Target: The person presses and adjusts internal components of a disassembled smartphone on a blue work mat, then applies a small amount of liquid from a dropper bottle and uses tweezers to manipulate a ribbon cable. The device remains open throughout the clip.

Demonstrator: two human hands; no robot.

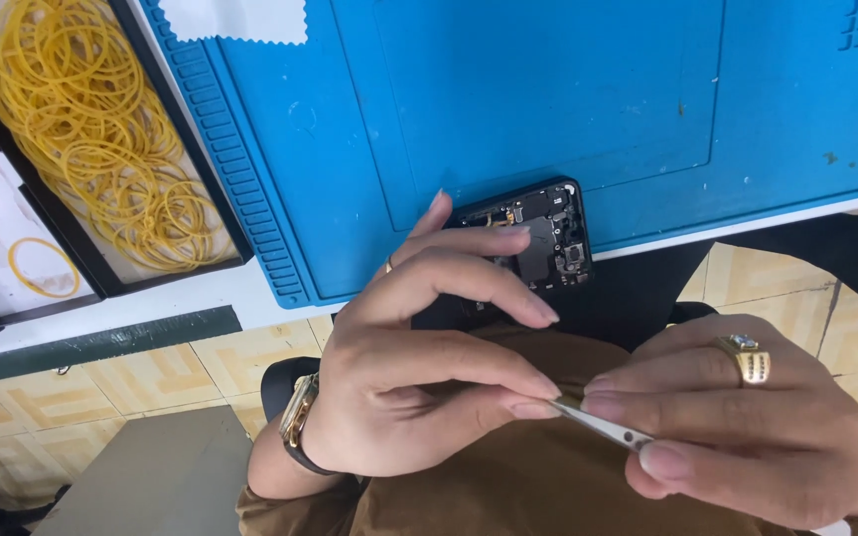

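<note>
White bench (201,298) over tan patterned floor tiles (151,372). Blue ridged work mat (508,109) covers bench top. Black-framed tray (225,213) at left, full of yellow rubber bands (101,119). White cloth (235,20) at mat's far edge. Opened black phone (548,238), back cover off, circuitry exposed, at mat's near edge, overhanging bench. Left hand (419,387), gold watch (300,412) at wrist, fingertips resting on phone, thumb and finger pinched at tweezer tip. Right hand (747,427), gold ring (752,359), clamped on metal tweezers (603,425) above lap.
</note>
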